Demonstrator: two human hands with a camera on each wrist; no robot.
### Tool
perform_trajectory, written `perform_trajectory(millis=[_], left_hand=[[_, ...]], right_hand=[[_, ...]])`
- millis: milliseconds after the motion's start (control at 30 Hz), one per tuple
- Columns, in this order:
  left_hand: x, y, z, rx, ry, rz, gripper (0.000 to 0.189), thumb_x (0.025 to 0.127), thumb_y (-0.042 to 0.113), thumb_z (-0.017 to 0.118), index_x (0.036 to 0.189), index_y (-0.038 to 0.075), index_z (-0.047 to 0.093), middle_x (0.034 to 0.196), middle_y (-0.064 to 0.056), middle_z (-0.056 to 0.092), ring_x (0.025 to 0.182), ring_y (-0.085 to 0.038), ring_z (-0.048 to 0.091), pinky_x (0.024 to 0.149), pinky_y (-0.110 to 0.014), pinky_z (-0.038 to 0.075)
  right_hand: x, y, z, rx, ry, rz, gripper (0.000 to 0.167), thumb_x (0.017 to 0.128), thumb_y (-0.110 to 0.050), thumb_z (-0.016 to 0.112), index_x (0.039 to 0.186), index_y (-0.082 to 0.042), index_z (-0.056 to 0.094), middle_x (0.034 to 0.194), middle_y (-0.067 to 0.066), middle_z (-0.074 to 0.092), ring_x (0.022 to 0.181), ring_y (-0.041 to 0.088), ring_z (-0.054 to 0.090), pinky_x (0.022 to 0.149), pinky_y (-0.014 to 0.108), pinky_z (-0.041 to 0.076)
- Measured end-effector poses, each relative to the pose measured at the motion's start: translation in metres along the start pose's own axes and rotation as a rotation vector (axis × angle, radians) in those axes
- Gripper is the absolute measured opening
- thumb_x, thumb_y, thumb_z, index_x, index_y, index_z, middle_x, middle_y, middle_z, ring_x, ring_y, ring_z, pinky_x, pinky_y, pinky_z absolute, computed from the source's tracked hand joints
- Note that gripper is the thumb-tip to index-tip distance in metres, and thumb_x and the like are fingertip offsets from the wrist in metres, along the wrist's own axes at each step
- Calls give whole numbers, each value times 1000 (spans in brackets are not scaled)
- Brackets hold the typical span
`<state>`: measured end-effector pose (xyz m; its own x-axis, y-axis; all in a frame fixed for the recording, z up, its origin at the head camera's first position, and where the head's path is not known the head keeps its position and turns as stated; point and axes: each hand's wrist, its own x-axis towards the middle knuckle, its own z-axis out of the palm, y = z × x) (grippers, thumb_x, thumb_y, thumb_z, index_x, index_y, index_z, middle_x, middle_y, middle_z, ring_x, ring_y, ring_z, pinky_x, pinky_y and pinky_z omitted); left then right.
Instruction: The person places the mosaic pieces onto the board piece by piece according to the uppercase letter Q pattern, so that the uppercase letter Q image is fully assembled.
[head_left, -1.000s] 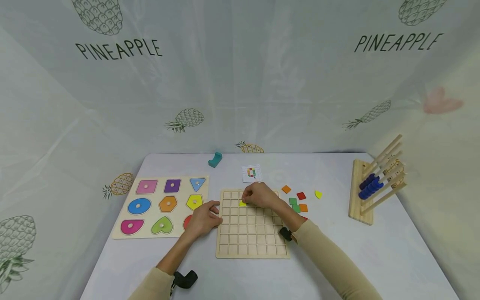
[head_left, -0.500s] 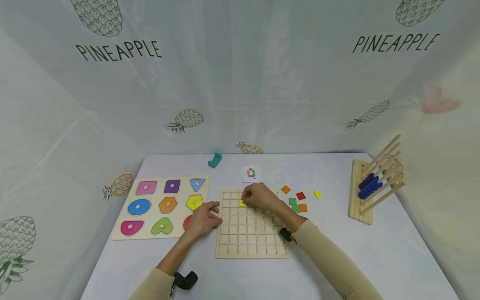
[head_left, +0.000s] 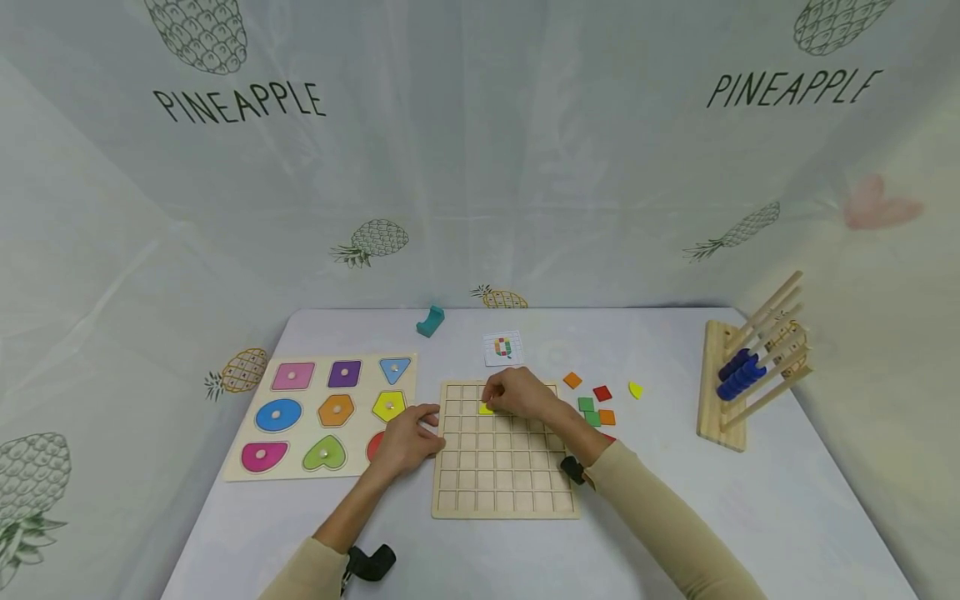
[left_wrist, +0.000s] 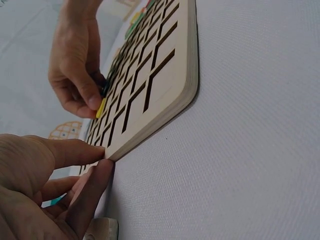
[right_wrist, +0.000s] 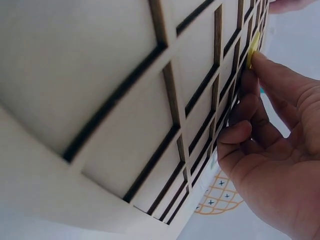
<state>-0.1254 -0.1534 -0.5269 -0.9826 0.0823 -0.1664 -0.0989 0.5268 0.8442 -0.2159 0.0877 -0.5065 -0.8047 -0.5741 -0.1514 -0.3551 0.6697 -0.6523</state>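
A wooden grid board (head_left: pixel 495 483) lies flat in front of me. My left hand (head_left: pixel 407 437) rests thumb and fingertips against its left edge, set apart along that edge in the head view. In the left wrist view, the left hand (left_wrist: pixel 45 185) touches the board's rim (left_wrist: pixel 150 120). Over the board's far rows, my right hand (head_left: pixel 521 393) pinches a small yellow tile (head_left: pixel 485 408) at a cell. The right wrist view has the thumb of the right hand (right_wrist: pixel 280 130) on the yellow tile (right_wrist: pixel 253 47); its other fingers are curled close to the grid.
A pattern card (head_left: pixel 502 347) lies beyond the board. Green tiles (head_left: pixel 586 404), orange tiles (head_left: pixel 573 380), red tiles (head_left: pixel 602 392) and a yellow piece (head_left: pixel 636 390) lie to the right. A shape puzzle (head_left: pixel 300 467) is left, a bead rack (head_left: pixel 712 400) far right, a teal block (head_left: pixel 431 321) behind.
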Motion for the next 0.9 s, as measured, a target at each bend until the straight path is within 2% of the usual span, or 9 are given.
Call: perform_trajectory(millis=[633, 900], left_hand=[[3, -4, 1, 2, -13, 20, 58, 78, 3, 79, 133, -2, 60, 102, -6, 62, 79, -14, 68, 62, -29, 58], [2, -3, 0, 16, -3, 19, 57, 78, 4, 80, 132, -2, 61, 102, -6, 62, 79, -14, 68, 61, -30, 58]], right_hand=[[-2, 3, 0, -5, 9, -10, 6, 92, -14, 72, 93, -17, 77, 74, -10, 64, 69, 9, 58, 66, 29, 50], [-6, 7, -6, 31, 8, -10, 10, 93, -18, 72, 102, -14, 75, 79, -8, 66, 72, 10, 59, 69, 30, 50]])
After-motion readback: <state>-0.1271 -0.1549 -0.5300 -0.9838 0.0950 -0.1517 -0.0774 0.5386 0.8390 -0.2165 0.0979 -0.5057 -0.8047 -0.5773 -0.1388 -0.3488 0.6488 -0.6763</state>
